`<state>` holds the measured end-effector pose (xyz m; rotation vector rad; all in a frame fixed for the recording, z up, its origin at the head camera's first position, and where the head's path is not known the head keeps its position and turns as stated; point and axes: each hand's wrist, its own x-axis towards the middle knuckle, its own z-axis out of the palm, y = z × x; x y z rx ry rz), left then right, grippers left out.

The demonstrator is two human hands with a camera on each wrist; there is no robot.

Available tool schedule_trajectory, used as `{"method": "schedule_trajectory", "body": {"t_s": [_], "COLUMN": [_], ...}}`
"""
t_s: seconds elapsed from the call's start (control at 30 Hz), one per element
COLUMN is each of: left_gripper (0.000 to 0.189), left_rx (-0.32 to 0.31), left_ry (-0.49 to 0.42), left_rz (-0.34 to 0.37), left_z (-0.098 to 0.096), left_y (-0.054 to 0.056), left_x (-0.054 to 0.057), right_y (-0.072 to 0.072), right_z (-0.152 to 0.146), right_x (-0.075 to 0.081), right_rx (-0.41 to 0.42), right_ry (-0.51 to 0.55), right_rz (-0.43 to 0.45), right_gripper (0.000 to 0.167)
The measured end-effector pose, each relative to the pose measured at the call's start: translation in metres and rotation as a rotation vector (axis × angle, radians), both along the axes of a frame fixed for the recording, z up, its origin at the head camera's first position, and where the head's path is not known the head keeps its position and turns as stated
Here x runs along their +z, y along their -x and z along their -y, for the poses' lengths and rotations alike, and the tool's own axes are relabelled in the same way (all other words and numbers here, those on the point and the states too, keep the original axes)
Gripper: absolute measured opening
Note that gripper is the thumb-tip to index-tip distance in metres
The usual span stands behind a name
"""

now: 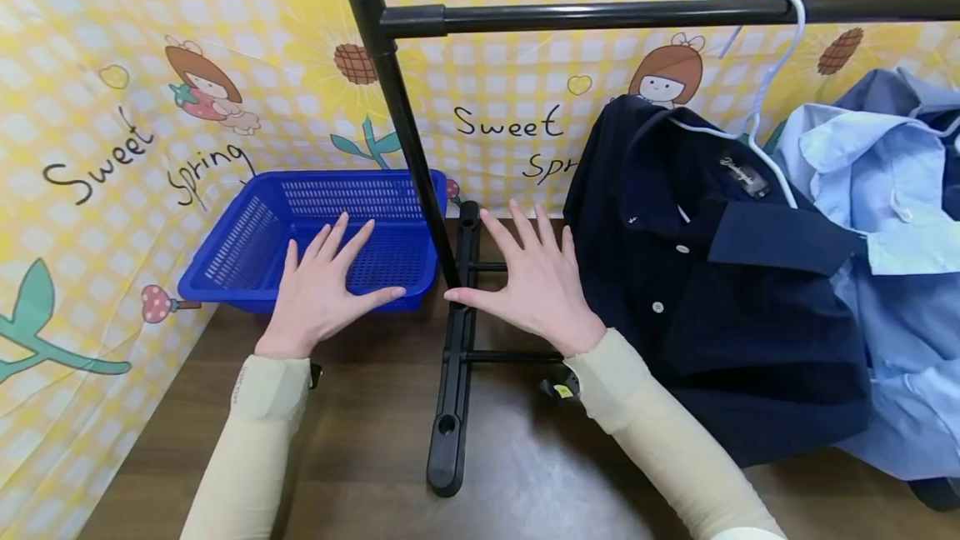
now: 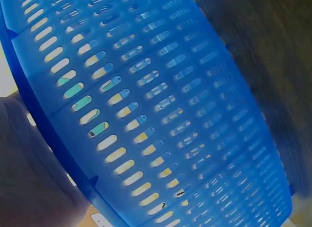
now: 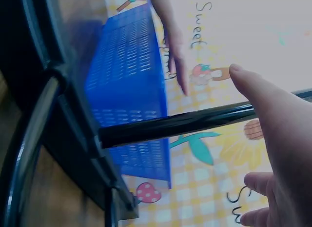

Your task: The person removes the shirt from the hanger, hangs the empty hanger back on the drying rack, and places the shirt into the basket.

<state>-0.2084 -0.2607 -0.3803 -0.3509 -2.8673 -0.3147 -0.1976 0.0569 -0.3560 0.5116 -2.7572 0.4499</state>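
In the head view my left hand (image 1: 318, 290) spreads its fingers above the near side of a blue plastic basket (image 1: 225, 273), holding nothing. The left wrist view is mostly filled by the basket's slotted wall (image 2: 146, 105), with part of the hand (image 2: 34, 163) at the left edge. My right hand (image 1: 540, 290) is spread too, just right of the black garment rack's upright (image 1: 408, 140), and grips nothing. Its thumb comes close to the upright; contact cannot be told. Right of that hand hangs a dark navy shirt (image 1: 765, 340) on a white hanger (image 1: 768, 82).
The rack's bar (image 1: 600, 17) runs across the top, and its foot (image 1: 450, 407) stands on the brown wooden table (image 1: 360, 440). A light blue shirt (image 1: 900, 357) hangs at the far right. Behind is a yellow checked cloth (image 1: 495, 65) with cartoon prints.
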Motion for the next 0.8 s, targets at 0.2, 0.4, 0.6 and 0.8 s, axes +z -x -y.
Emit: {"method": "schedule_trajectory", "body": {"t_s": [0.2,0.4,0.6,0.8], "left_gripper": [0.105,0.103,0.1,0.094], "left_rx": [-0.014,-0.03,-0.048,-0.075], "left_ry": [-0.009,-0.03,-0.066,-0.104], "left_rz": [-0.007,-0.043,-0.093,-0.148], "left_z": [-0.003,-0.006,-0.009,-0.015], "left_y": [-0.002,-0.004,-0.008,-0.015], "left_x": [0.004,0.006,0.01,0.015], "right_y": [-0.009,-0.017,-0.025,-0.035], "right_z": [-0.007,-0.016,-0.027,-0.035], "right_x": [0.013,0.025,0.04,0.06], "right_rx": [0.015,0.048,0.107,0.152], "right_ry": [0.017,0.081,0.183,0.281], "right_rz": [-0.06,-0.118,-0.264,-0.395], "right_gripper": [0.112,0.105,0.089,0.077]}}
